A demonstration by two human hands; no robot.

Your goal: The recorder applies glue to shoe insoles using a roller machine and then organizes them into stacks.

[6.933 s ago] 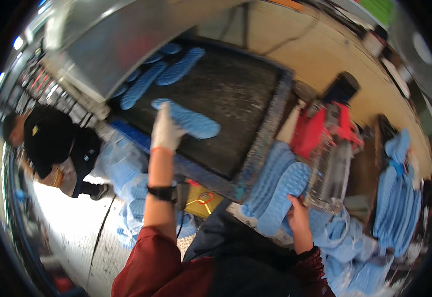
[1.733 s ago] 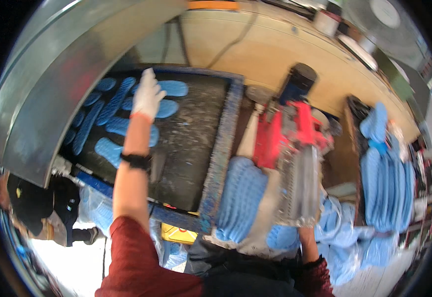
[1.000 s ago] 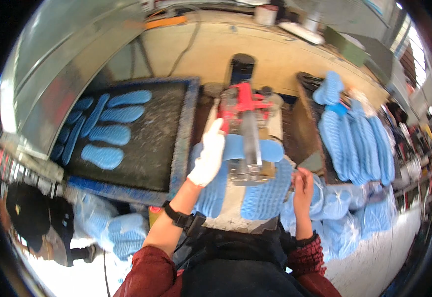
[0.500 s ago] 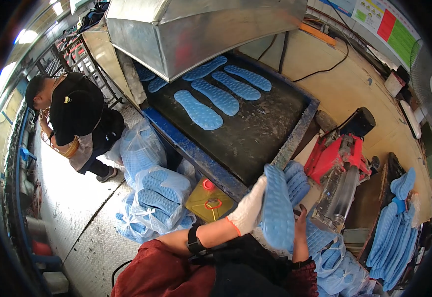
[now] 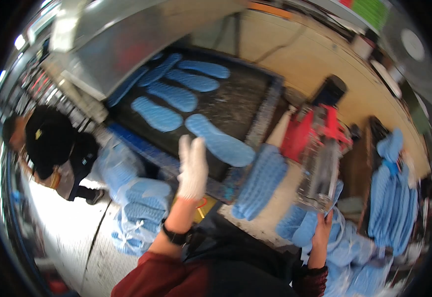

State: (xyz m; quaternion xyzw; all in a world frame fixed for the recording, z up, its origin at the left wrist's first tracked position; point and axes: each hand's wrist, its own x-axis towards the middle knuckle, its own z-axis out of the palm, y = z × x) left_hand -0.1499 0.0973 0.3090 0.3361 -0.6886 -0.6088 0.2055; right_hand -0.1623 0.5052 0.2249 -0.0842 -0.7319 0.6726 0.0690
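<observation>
My left hand [image 5: 193, 168], in a white knit glove, is raised with fingers stretched out and holds nothing. Just beyond its fingertips, a blue bumpy insole [image 5: 221, 141] lies flat on the dark belt [image 5: 240, 94], near its front corner. Several more blue insoles [image 5: 156, 114] rest farther left on the belt, some partly under the metal hood. At the right, my bare right hand [image 5: 320, 230] is by the lower end of a red machine with a metal roller [image 5: 319, 168], beside loose blue insoles [image 5: 300, 227]. Blur hides whether its fingers grip one.
A row of stacked insoles [image 5: 260, 183] stands between belt and roller machine. Bagged insoles [image 5: 141, 203] sit left of me, more bags [image 5: 357, 252] at lower right. Insoles hang [image 5: 391, 203] at far right. The metal hood [image 5: 112, 49] overhangs the belt. A person [image 5: 52, 148] stands at left.
The insole my left hand held now lies on the belt, and that gloved hand has let go and opened. My right hand has moved right toward the roller machine. The view has shifted.
</observation>
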